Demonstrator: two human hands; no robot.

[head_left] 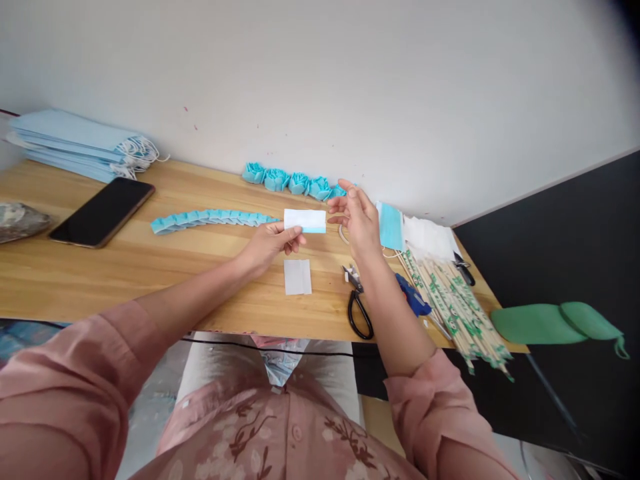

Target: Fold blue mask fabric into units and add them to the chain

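Observation:
My left hand pinches a small white and light-blue piece of mask fabric by its lower left part, thumb on top. Just to the right of that piece, my right hand is raised with its fingers apart and nothing visible in them. Below the left hand a whitish square piece of fabric lies flat on the wooden table. A row of overlapping folded blue pieces stretches leftward from the left hand. Behind, several blue fabric flowers stand in a line along the wall.
Black-handled scissors lie near the front edge, beside a blue glue gun. Several wrapped chopsticks overhang that edge at right. A blue mask and white sheets lie behind. At left are a phone and stacked masks.

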